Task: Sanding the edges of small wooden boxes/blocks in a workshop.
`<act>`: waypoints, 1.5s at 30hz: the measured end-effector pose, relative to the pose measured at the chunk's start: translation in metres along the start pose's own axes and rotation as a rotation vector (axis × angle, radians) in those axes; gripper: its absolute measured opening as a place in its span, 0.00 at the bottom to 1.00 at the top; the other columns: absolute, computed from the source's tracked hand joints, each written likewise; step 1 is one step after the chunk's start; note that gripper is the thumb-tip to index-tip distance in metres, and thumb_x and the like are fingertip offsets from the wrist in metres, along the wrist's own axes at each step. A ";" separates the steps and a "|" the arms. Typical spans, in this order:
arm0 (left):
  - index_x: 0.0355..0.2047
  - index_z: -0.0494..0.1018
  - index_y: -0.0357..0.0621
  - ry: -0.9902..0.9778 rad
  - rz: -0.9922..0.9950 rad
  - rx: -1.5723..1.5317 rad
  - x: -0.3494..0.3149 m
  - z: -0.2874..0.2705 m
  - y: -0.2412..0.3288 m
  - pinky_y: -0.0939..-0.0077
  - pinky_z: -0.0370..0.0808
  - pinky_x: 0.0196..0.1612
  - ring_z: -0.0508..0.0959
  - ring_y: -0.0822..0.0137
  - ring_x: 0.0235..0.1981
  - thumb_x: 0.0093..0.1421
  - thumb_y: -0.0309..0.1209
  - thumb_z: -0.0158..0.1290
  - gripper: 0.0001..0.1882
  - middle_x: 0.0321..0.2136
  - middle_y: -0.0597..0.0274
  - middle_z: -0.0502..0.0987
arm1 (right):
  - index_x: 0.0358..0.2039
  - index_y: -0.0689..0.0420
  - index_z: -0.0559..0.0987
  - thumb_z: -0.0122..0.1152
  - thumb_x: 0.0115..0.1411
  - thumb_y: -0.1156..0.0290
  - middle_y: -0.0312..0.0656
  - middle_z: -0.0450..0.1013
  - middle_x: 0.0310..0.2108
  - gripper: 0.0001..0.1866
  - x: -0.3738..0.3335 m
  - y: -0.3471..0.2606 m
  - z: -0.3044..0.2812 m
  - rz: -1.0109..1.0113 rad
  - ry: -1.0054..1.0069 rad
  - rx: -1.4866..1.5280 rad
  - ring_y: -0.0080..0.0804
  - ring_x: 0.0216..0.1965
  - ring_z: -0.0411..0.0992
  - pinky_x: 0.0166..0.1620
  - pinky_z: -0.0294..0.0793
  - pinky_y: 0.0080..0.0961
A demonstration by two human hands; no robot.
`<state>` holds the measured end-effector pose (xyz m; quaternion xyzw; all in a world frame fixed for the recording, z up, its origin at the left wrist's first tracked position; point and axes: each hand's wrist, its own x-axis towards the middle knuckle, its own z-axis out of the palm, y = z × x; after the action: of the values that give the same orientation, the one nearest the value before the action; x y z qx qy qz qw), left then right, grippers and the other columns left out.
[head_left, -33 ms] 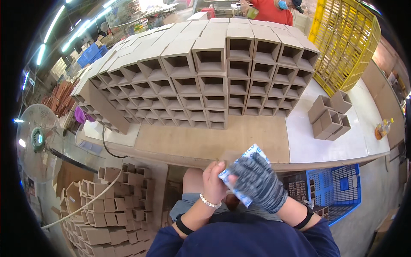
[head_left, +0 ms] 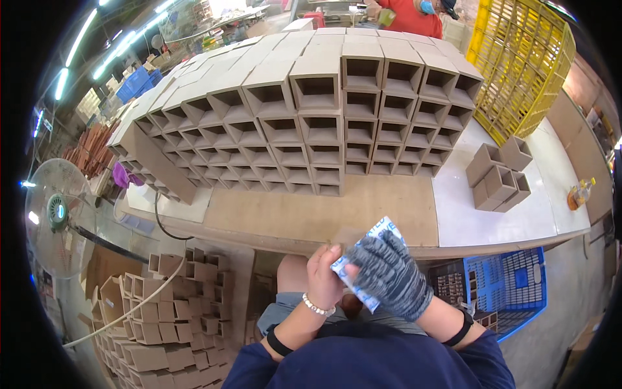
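Observation:
In front of my body, below the table's front edge, my two hands meet. My right hand [head_left: 392, 275], in a grey knitted fingerless glove, is closed on a sheet of sandpaper [head_left: 387, 228] with a white back and blue print. The sheet sticks out above and below the gloved fingers. My bare left hand [head_left: 322, 272], with a beaded bracelet at the wrist, has its fingers curled together beside the sheet's left edge. A blurred patch lies between the hands, and what the left fingers grip cannot be made out.
On the table [head_left: 285, 217], open square brown boxes [head_left: 314, 91] are stacked in a long wall. Several more boxes [head_left: 499, 181] stand at right, near a yellow crate [head_left: 518, 71] and a bottle [head_left: 580, 194]. Below are a blue crate [head_left: 518, 285], piled boxes [head_left: 162, 318] and a fan [head_left: 58, 211].

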<state>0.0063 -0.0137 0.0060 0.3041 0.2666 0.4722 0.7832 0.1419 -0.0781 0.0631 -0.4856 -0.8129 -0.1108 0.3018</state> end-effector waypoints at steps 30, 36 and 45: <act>0.40 0.68 0.34 0.026 -0.003 0.079 0.002 0.008 -0.001 0.79 0.67 0.41 0.71 0.74 0.36 0.59 0.32 0.42 0.14 0.34 0.63 0.73 | 0.53 0.57 0.62 0.49 0.44 0.85 0.50 0.65 0.47 0.31 0.006 0.026 -0.013 0.131 0.115 0.196 0.48 0.48 0.65 0.53 0.61 0.41; 0.38 0.68 0.32 -0.078 -0.007 0.049 -0.008 0.013 0.005 0.82 0.67 0.38 0.71 0.77 0.32 0.58 0.31 0.44 0.13 0.31 0.65 0.73 | 0.45 0.59 0.69 0.54 0.47 0.72 0.46 0.67 0.45 0.21 0.000 0.061 0.014 0.162 -0.092 0.160 0.41 0.48 0.65 0.53 0.59 0.40; 0.38 0.68 0.30 -0.157 0.018 0.013 -0.005 0.002 0.004 0.81 0.68 0.38 0.72 0.74 0.34 0.57 0.30 0.42 0.15 0.33 0.61 0.73 | 0.45 0.54 0.71 0.53 0.48 0.71 0.43 0.68 0.44 0.20 0.010 0.012 -0.005 0.065 -0.078 0.111 0.39 0.47 0.65 0.54 0.58 0.40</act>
<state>0.0035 -0.0171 0.0115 0.3477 0.2046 0.4524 0.7954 0.1505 -0.0675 0.0718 -0.4983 -0.8128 -0.0367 0.2996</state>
